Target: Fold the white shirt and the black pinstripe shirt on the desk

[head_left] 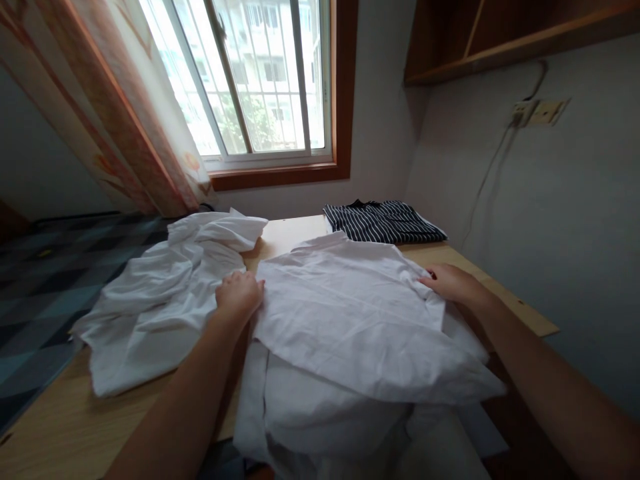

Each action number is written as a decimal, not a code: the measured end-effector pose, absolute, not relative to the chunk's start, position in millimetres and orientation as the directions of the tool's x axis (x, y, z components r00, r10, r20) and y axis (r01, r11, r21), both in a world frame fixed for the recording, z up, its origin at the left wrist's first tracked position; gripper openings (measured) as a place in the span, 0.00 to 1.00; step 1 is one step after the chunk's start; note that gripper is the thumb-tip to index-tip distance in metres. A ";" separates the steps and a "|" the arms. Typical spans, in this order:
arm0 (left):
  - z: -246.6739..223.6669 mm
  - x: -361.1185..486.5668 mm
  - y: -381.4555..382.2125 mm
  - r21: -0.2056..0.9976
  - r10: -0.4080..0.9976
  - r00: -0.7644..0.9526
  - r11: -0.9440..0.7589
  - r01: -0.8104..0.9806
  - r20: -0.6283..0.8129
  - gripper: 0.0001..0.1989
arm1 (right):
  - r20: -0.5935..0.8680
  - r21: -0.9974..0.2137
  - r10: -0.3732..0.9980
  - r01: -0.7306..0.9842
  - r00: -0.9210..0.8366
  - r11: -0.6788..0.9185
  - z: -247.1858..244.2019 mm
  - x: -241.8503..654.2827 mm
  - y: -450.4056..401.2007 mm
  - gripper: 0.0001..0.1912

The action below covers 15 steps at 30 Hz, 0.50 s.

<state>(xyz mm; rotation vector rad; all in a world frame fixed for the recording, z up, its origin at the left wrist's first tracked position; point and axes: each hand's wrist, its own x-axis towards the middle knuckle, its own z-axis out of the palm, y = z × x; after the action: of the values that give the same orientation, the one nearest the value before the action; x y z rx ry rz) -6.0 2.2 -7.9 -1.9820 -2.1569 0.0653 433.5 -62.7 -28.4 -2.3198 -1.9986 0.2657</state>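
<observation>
A white collared shirt (345, 307) lies spread in front of me, its collar pointing toward the window and its lower part hanging over the table's near edge. My left hand (240, 293) is closed at the shirt's left edge, fingers curled on the fabric. At the opposite edge, my right hand (447, 283) pinches the cloth near a folded-in sleeve. Another white garment (160, 293), loose and crumpled, lies just left of my left hand.
A folded black-and-white striped garment (385, 221) rests at the back of the wooden table (295, 230). A dark checked bed cover (45, 280) borders the left side. The curtained window (260, 80) stands behind, with a wall socket (540, 112) and shelf (520, 47) at right.
</observation>
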 end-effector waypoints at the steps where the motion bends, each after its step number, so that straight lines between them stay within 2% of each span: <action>1: -8.8 -6.5 3.2 -0.169 0.991 -0.072 0.090 0.981 0.112 0.23 | -0.061 -0.146 0.986 0.976 0.155 -0.162 -31.3 432.1 -59.5 0.14; 8: -13.9 -2.4 6.9 -0.141 0.993 -0.045 0.060 0.988 0.106 0.17 | 0.080 -0.053 0.941 0.944 0.329 -0.326 -23.0 420.2 -41.8 0.18; 15: -12.3 -1.3 13.5 -0.096 0.979 -0.022 0.042 0.995 0.201 0.16 | 0.215 0.098 0.962 0.976 0.168 -0.192 10.4 432.5 -1.2 0.19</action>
<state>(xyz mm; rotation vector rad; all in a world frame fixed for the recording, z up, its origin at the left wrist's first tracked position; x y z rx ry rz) -1.3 13.5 -12.3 -2.0360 -2.1026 -0.1060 432.5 -1.2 10.4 -2.3518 -1.9551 -0.3536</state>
